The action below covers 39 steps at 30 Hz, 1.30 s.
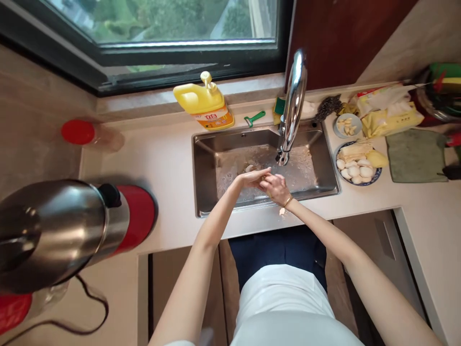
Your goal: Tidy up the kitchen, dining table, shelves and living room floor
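Both of my hands meet over the front part of the steel sink (pixel 329 180). My left hand (pixel 255 178) is stretched out flat, its fingers reaching to the right. Against its fingers and palm side lies my right hand (pixel 276 189), with its fingers curled. Whether anything small sits between the hands is hidden. Just beyond the left hand, a small pale piece (pixel 249 168) lies in the sink among wet scraps. The chrome faucet (pixel 296 96) arches above, its spout end a little beyond my fingers. I cannot make out a water stream.
Behind the sink stand a yellow detergent bottle (pixel 212 113) and a green peeler (pixel 255 118). To the right are a bowl of garlic cloves (pixel 347 126), a plate of mushrooms (pixel 357 170) and a grey-green cloth (pixel 416 156). A large steel-and-red appliance (pixel 72 230) occupies the left counter.
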Tool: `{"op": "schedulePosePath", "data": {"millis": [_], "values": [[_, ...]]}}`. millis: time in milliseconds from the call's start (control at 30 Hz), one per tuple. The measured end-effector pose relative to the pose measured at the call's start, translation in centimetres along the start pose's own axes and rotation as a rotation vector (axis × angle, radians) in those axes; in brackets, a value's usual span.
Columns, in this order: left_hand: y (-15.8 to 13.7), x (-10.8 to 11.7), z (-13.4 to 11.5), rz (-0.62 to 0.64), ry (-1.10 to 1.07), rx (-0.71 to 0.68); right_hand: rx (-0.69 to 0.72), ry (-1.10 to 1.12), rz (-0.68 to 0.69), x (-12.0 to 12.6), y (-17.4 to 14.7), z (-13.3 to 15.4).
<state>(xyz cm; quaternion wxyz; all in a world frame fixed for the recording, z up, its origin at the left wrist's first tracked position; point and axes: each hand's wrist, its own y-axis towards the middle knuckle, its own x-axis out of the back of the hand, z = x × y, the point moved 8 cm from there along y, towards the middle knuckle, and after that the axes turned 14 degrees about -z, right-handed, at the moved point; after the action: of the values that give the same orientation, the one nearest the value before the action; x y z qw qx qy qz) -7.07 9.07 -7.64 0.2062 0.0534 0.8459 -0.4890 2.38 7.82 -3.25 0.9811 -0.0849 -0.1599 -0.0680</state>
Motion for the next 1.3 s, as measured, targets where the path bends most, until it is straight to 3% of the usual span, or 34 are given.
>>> {"op": "schedulePosePath", "data": {"millis": [67,133,233,333,500,633,733,833,900,967,1067,1133,1300], "values": [[-0.9,-0.5,-0.7,0.180,0.092,-0.010,0.032,-0.118,-0.239,2.6,-0.8,0.8],[-1.7,-0.7,-1.3,0.208,0.075,-0.178,-0.105,-0.087,-0.480,4.9,-2.3,0.2],[-3.5,-1.3,-0.2,0.215,0.052,-0.377,-0.438,0.249,-0.563,5.7,-5.6,-1.9],[-5.3,-2.9,2.5,0.319,0.180,-0.332,-0.598,0.538,-0.621,6.7,-10.0,-2.3],[-7.9,-7.1,6.0,0.429,0.439,-0.239,-0.539,0.682,-0.804,11.0,-18.0,-1.2],[-11.5,-13.3,9.9,0.553,0.437,-0.228,-0.480,0.657,-0.987,15.8,-24.6,-1.5],[-15.7,-18.4,14.9,0.665,0.543,-0.252,-0.390,0.539,-1.257,20.8,-32.0,-1.6],[-21.8,-23.1,21.9,0.805,0.684,-0.298,-0.312,0.501,-1.386,24.1,-41.2,-1.7],[-27.1,-25.8,28.3,0.962,0.791,-0.281,-0.263,0.485,-1.399,25.4,-48.2,-2.0],[-33.3,-27.7,35.8,1.176,0.908,-0.274,-0.270,0.410,-1.546,26.4,-56.9,-3.0],[-42.5,-29.0,47.9,1.453,1.065,-0.347,-0.358,0.311,-1.956,27.0,-72.5,-5.0],[-48.1,-29.3,55.9,1.545,1.152,-0.406,-0.316,0.352,-2.146,26.9,-82.1,-6.0],[-61.0,-29.6,73.6,1.693,1.211,-0.457,-0.156,0.539,-2.326,26.7,-100.8,-7.3]]}}
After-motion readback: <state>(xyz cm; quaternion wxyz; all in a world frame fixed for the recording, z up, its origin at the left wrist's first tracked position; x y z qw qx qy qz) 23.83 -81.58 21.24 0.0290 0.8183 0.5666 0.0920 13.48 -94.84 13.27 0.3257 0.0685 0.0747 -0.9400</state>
